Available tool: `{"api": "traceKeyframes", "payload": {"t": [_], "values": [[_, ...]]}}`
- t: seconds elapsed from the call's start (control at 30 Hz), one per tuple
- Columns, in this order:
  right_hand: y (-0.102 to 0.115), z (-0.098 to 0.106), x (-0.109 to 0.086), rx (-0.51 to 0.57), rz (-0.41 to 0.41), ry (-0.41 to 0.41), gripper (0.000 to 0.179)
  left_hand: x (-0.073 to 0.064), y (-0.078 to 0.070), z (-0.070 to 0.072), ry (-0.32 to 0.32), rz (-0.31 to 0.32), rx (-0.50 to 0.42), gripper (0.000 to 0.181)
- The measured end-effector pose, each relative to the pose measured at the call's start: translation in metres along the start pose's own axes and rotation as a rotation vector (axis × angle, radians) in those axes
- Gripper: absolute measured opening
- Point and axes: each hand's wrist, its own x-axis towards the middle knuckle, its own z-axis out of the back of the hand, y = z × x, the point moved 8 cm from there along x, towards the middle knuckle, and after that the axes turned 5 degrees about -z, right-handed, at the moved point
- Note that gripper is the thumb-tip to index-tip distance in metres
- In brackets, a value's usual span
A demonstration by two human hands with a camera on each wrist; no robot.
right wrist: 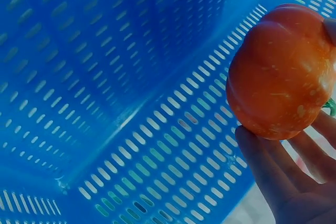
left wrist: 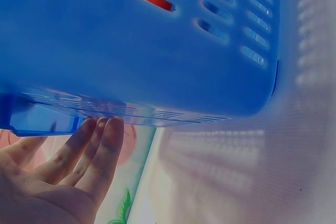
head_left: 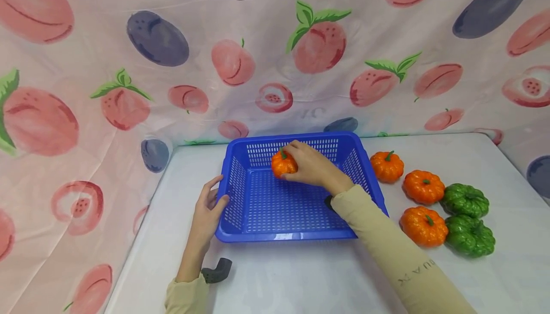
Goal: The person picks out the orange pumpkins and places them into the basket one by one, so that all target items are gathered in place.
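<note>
My right hand [head_left: 310, 163] grips an orange pumpkin [head_left: 282, 163] with a green stem, inside the blue plastic basket [head_left: 285, 236] toward its back wall. In the right wrist view, thumb and fingers sit on opposite sides of the same pumpkin [right wrist: 281, 72], above the slotted basket floor. The left hand [head_left: 208, 214] holds the basket's left rim, thumb on top and fingers along the outer side. From the left wrist view, the fingers [left wrist: 107, 150] reach up against the basket's outside, and bits of orange show through its slots.
Right of the basket lie three more orange pumpkins [head_left: 424, 186] and two green pumpkins [head_left: 470, 235] on the white table [head_left: 275, 280]. A fruit-printed cloth [head_left: 258, 66] hangs behind and at the left. A dark curved piece [head_left: 217, 271] shows beside the left wrist.
</note>
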Motion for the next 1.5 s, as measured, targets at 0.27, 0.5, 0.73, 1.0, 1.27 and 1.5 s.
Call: {"api": "traceKeyframes", "payload": {"t": [0.27,0.5,0.73,1.0,1.27,1.5], "values": [[0.002,-0.007,0.006,-0.016,0.034,0.014,0.064,0.000,0.000,0.001,0.000,-0.001,0.004,0.053],[0.003,-0.012,0.010,-0.035,0.059,0.021,0.062,0.000,-0.001,0.000,0.001,-0.004,-0.003,0.053],[0.005,-0.020,0.017,-0.039,0.091,0.047,0.062,-0.002,0.000,0.000,0.004,0.000,-0.002,0.053],[0.006,-0.029,0.023,-0.042,0.089,0.083,0.063,-0.001,0.000,0.000,0.009,-0.014,-0.003,0.052],[0.008,-0.033,0.025,-0.046,0.074,0.105,0.063,-0.001,0.000,0.001,0.007,-0.014,-0.009,0.052],[0.007,-0.035,0.026,-0.049,0.057,0.124,0.064,0.001,0.000,0.000,0.006,-0.016,-0.018,0.053]]}}
